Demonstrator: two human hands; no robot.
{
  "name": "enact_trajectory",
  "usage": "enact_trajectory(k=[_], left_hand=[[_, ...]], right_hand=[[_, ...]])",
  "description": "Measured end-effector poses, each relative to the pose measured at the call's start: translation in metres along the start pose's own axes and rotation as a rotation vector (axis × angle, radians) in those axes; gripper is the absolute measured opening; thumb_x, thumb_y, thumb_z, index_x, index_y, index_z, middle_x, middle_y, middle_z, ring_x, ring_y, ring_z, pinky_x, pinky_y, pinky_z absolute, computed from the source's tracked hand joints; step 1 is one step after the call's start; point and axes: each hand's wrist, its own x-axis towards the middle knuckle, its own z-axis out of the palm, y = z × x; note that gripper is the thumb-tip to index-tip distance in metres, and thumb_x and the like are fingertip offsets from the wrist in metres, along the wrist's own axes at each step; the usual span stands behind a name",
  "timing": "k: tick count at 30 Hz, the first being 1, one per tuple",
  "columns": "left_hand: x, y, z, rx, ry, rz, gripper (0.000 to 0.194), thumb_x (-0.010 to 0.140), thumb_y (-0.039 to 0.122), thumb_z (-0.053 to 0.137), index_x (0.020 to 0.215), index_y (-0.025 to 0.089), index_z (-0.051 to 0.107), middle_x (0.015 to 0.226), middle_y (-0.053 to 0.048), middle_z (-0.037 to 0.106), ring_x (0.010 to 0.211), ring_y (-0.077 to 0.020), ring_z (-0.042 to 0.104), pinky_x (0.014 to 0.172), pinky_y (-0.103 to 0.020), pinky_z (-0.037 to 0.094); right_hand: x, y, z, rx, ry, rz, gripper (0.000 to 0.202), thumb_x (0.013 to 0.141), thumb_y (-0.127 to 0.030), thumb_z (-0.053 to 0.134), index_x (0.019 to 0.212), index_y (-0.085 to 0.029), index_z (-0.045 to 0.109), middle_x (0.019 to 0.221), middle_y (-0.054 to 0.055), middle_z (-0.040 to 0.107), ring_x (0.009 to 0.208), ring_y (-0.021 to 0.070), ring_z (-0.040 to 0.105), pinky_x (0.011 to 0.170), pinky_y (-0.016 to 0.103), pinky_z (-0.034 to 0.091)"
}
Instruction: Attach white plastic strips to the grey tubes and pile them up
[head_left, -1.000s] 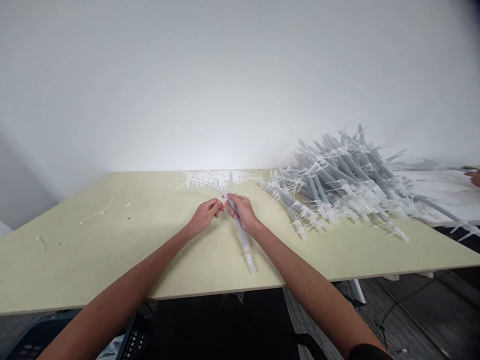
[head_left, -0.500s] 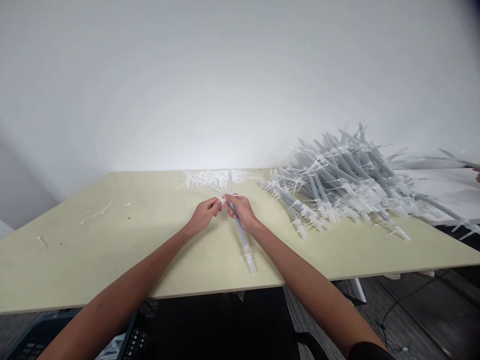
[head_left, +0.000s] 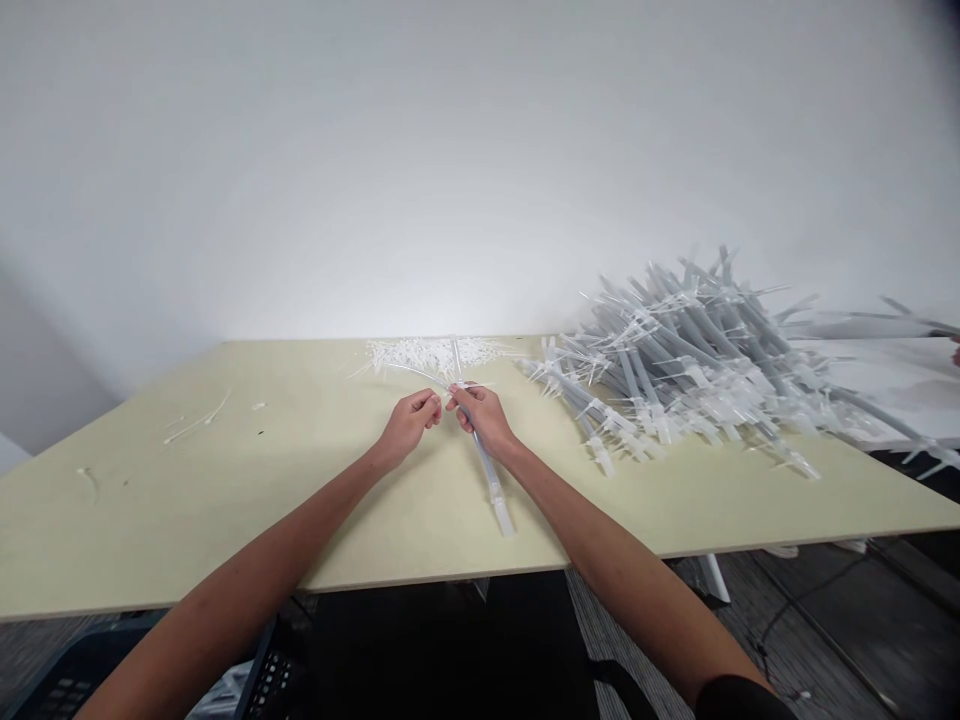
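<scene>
My right hand [head_left: 481,418] is closed round a grey tube [head_left: 486,468] near its middle. A whitish translucent piece [head_left: 502,514] forms the tube's near end, and its far end reaches over a heap of white cable ties [head_left: 420,353]. Just left of the tube is my left hand [head_left: 409,423], its fingers pinched together; what they hold, if anything, is too small to make out. A thin clear strand [head_left: 417,372] curves from the heap towards the tube beside my right fingertips.
At the right lies a large pile of grey tubes [head_left: 675,345] with ties on them. Loose cable ties [head_left: 199,425] lie on the left of the table [head_left: 360,540]. A dark basket [head_left: 262,680] stands below the front edge. Part of another person's hand [head_left: 955,350] shows far right.
My left hand has shifted very slightly away from the tube. The tube's near end has moved a little up the view, and its far end has tilted slightly left.
</scene>
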Motion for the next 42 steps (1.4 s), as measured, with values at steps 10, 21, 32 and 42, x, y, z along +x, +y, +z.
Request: enact_trajectory(k=[10, 21, 32, 42], left_hand=[[0.0001, -0.0023, -0.0011, -0.022, -0.06, -0.012, 0.027, 0.082, 0.035, 0.04, 0.063, 0.017, 0.047, 0.058, 0.002, 0.045, 0.056, -0.0106, 0.04, 0.057, -0.024, 0.033], [-0.0016, -0.0001, -0.0016, -0.014, -0.085, -0.024, 0.028, 0.083, 0.034, 0.039, 0.062, 0.017, 0.047, 0.058, 0.002, 0.044, 0.057, -0.011, 0.04, 0.056, -0.024, 0.031], [-0.0012, 0.002, -0.0024, -0.075, -0.114, -0.045, 0.026, 0.081, 0.031, 0.041, 0.06, 0.017, 0.048, 0.054, 0.002, 0.044, 0.054, -0.0105, 0.04, 0.056, -0.025, 0.032], [0.0044, -0.0021, 0.0003, -0.368, -0.061, -0.146, 0.027, 0.079, 0.044, 0.052, 0.079, 0.017, 0.053, 0.081, -0.002, 0.052, 0.07, -0.0125, 0.05, 0.069, -0.029, 0.043]], right_hand=[[0.001, 0.0061, -0.0011, -0.07, 0.017, -0.035, 0.033, 0.063, -0.041, 0.067, 0.08, -0.014, 0.059, 0.057, -0.003, 0.053, 0.037, 0.0044, 0.035, 0.032, 0.019, 0.022], [0.0001, 0.0023, -0.0014, -0.04, 0.027, 0.021, 0.034, 0.066, -0.037, 0.065, 0.091, -0.013, 0.06, 0.064, -0.001, 0.058, 0.039, 0.0044, 0.037, 0.032, 0.019, 0.023], [0.0014, 0.0019, -0.004, -0.011, 0.03, 0.016, 0.04, 0.07, -0.037, 0.062, 0.102, -0.013, 0.057, 0.065, 0.0, 0.059, 0.039, 0.005, 0.039, 0.031, 0.018, 0.025], [-0.0021, -0.002, 0.0032, -0.045, 0.009, -0.08, 0.041, 0.078, -0.037, 0.049, 0.111, -0.015, 0.056, 0.071, 0.001, 0.062, 0.039, 0.0059, 0.042, 0.033, 0.019, 0.028]])
